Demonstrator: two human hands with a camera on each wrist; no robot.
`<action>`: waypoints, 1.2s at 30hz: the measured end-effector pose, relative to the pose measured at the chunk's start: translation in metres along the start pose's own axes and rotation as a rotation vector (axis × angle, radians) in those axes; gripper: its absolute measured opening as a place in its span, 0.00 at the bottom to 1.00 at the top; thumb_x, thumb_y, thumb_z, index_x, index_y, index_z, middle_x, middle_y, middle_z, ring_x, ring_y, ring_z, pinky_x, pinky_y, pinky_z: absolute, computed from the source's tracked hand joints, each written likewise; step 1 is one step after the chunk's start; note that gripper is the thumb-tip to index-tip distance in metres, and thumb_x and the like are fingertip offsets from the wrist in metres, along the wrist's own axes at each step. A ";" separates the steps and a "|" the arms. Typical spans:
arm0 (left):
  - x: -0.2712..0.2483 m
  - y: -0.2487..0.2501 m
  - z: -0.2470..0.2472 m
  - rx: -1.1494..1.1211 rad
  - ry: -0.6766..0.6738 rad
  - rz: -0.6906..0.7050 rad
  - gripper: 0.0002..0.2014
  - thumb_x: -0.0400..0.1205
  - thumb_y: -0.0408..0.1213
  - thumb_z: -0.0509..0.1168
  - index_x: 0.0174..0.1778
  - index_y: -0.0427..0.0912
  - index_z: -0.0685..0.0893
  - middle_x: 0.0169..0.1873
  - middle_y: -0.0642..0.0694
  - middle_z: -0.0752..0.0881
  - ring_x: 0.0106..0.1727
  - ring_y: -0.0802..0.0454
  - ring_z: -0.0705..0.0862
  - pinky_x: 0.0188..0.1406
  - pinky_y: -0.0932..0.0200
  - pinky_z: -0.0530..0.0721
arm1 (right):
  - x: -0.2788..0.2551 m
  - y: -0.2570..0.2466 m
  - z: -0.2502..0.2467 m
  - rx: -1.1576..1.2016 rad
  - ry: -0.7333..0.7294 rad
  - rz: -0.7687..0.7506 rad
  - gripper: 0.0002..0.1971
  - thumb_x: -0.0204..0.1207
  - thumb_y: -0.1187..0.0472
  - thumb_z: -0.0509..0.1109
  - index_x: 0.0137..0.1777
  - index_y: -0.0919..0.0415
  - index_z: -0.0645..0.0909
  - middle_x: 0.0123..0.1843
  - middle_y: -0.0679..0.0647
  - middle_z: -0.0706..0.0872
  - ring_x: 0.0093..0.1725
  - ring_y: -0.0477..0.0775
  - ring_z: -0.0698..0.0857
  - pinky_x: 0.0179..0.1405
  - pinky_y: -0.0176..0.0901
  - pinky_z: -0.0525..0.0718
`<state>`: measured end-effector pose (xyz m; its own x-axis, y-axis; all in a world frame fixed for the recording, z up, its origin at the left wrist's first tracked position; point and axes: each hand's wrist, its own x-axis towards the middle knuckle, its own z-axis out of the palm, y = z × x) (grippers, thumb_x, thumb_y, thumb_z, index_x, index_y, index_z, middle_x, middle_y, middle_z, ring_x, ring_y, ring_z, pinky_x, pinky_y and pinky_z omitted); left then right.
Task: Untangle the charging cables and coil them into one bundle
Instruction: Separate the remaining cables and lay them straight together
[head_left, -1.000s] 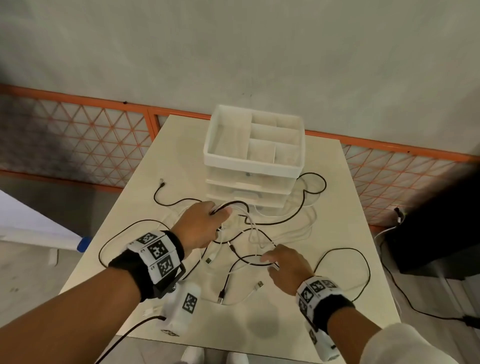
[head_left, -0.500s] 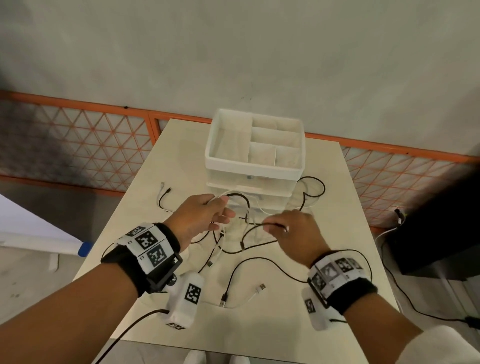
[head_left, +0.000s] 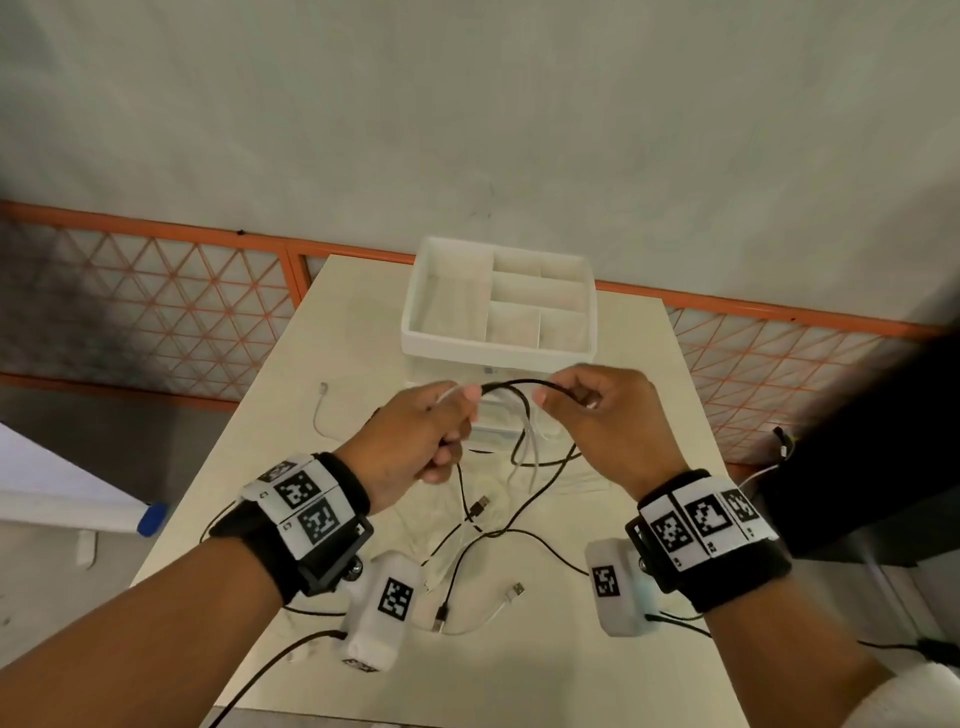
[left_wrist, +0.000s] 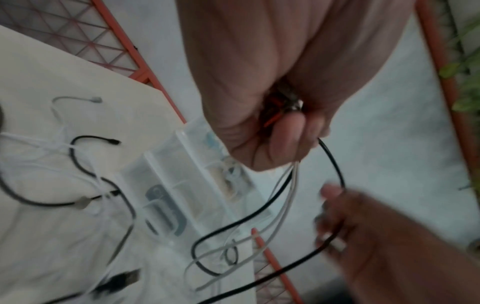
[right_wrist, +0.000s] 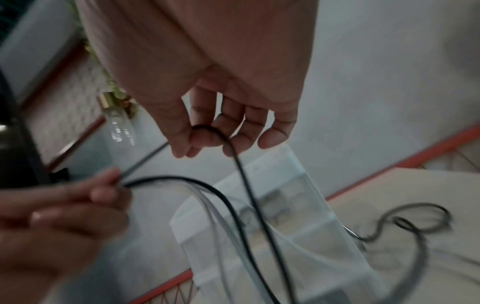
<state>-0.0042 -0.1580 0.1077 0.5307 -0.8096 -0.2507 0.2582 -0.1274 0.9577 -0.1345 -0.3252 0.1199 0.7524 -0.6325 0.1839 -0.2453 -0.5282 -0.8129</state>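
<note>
Table (head_left: 649, 426): pale top, carrying all items noted below. Landmark: white drawer organiser (head_left: 498, 358), standing at the far middle of the table, its open top tray divided into compartments.

Left hand (head_left: 415, 441): raised in front of the organiser on its left side, fingers curled and clamped round a gathered bunch of white cables (head_left: 530, 447) together with a black cable (head_left: 514, 385).

Right hand (head_left: 597, 415): raised in front of the organiser on its right side, thumb and forefinger pinching the same black cable, which arches between the two hands.

Loose strands hang from both hands to the table in front of the organiser, still crossed over one another. A USB plug (head_left: 480, 505) lies among them.
</note>
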 end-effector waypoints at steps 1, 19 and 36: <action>0.000 0.008 -0.002 -0.027 0.010 0.035 0.16 0.87 0.42 0.62 0.33 0.45 0.81 0.25 0.51 0.67 0.21 0.56 0.63 0.15 0.65 0.64 | -0.002 0.011 0.003 -0.058 -0.044 0.051 0.11 0.76 0.54 0.78 0.36 0.59 0.89 0.32 0.55 0.88 0.30 0.47 0.80 0.35 0.38 0.80; 0.006 0.031 -0.043 -0.337 0.372 0.118 0.10 0.86 0.38 0.66 0.38 0.47 0.79 0.23 0.51 0.72 0.18 0.58 0.65 0.11 0.68 0.60 | 0.002 0.078 -0.019 -0.533 -0.128 0.362 0.10 0.77 0.51 0.73 0.43 0.56 0.89 0.39 0.54 0.85 0.45 0.60 0.85 0.42 0.41 0.76; 0.004 0.019 -0.035 0.009 0.258 -0.003 0.16 0.84 0.47 0.67 0.38 0.39 0.78 0.23 0.50 0.72 0.17 0.57 0.63 0.12 0.68 0.58 | 0.066 0.070 -0.074 -0.013 0.060 0.463 0.25 0.81 0.67 0.63 0.76 0.48 0.73 0.56 0.58 0.90 0.35 0.58 0.91 0.33 0.50 0.86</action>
<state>0.0312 -0.1437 0.1201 0.7189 -0.6361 -0.2803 0.2532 -0.1359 0.9578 -0.1468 -0.4460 0.1159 0.5255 -0.8347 -0.1647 -0.5545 -0.1892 -0.8104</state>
